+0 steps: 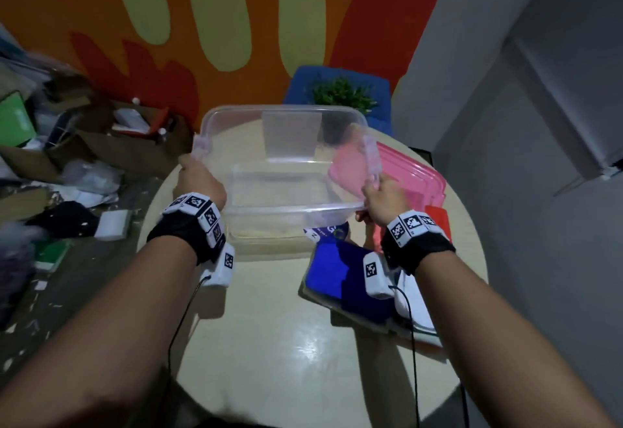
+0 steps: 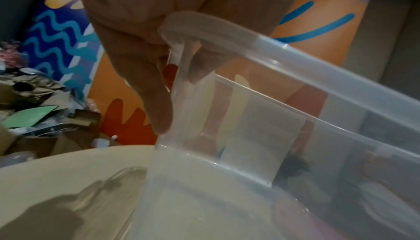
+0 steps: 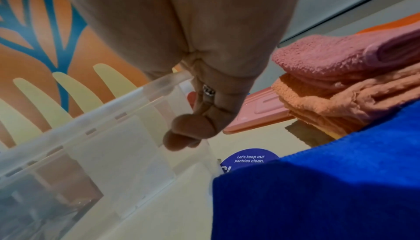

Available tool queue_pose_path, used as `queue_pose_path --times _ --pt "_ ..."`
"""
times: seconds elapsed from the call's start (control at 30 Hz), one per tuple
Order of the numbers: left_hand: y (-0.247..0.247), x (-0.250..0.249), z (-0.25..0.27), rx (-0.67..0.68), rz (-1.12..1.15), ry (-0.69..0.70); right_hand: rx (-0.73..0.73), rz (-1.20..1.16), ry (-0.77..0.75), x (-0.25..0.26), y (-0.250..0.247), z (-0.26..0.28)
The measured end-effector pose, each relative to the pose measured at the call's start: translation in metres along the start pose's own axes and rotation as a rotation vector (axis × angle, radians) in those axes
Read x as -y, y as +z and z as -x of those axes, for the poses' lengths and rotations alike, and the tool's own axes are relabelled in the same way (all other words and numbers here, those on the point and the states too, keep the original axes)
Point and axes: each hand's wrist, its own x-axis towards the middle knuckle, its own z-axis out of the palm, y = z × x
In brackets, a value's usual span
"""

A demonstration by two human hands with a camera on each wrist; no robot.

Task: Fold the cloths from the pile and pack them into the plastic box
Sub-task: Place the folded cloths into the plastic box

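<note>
Head view shows both hands on the box, which is clear plastic, has nothing in it, and is tilted above the round table, its open side turned toward the person. The left hand grips the left end; in the left wrist view its fingers lie curled along the outside of the wall under the rim, with the thumb seen through the plastic on the inner side. The right hand pinches the near right corner at the rim; in the right wrist view the fingers are bent around that edge. So each hand is closed on the box, and neither is free for a cloth. The long axis of the box runs from one hand to the other, left to right. The pile of cloths lies just under and behind the right wrist, with a blue cloth on top near the palm, and pink and orange ones further to the outside of that hand. A pink lid lies flat beyond the right fingers. I judge that the next move depends on this: the pile is at the right hand's side and well apart from the left hand, so the box should first come down on the bare table in front of the left hand, and then the right hand, being nearer, can take the blue cloth. No cloth is packed yet.
</note>
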Motion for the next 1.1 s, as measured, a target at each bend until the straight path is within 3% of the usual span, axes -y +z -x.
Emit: queue_pose_path --times 0.13,0.27,0.37,0.4,0.47,0.5,0.57,0.6,0.67,0.77,0.9,1.1 --pt "0.008 0.05 -0.006 0.034 -0.022 -0.097 0.104 0.077 0.025 -0.027 0.05 -0.023" --pt "0.013 0.08 -0.008 0.115 -0.042 -0.128 0.123 0.169 0.056 -0.012 0.07 -0.006" --pt "0.004 0.072 0.001 0.036 -0.134 -0.142 0.124 0.123 0.057 -0.01 0.075 -0.005" --pt "0.0 0.064 0.005 -0.019 -0.238 -0.073 0.122 0.109 0.055 -0.011 0.075 -0.005" --pt "0.002 0.044 0.016 -0.047 -0.332 0.236 0.078 0.13 0.037 -0.018 0.074 -0.01" --pt "0.007 0.033 0.024 0.028 -0.324 0.425 0.052 0.168 0.033 -0.02 0.071 -0.009" --pt "0.028 0.016 0.044 0.315 -0.388 0.723 -0.004 0.201 0.034 -0.03 0.064 -0.005" --pt "0.039 0.013 0.053 0.441 -0.47 0.819 -0.035 0.184 0.032 -0.033 0.059 0.001" --pt "0.058 0.013 0.063 0.535 -0.618 0.898 -0.045 0.173 0.029 -0.041 0.053 0.014" --pt "0.074 0.011 0.062 0.462 -0.723 0.891 0.005 0.274 -0.035 -0.058 0.047 0.041" --pt "0.09 -0.009 0.066 0.424 -0.709 0.861 0.003 0.624 -0.15 -0.087 0.052 0.071" --pt "0.111 -0.034 0.06 0.337 -0.618 0.665 -0.019 0.645 -0.154 -0.103 0.045 0.094"
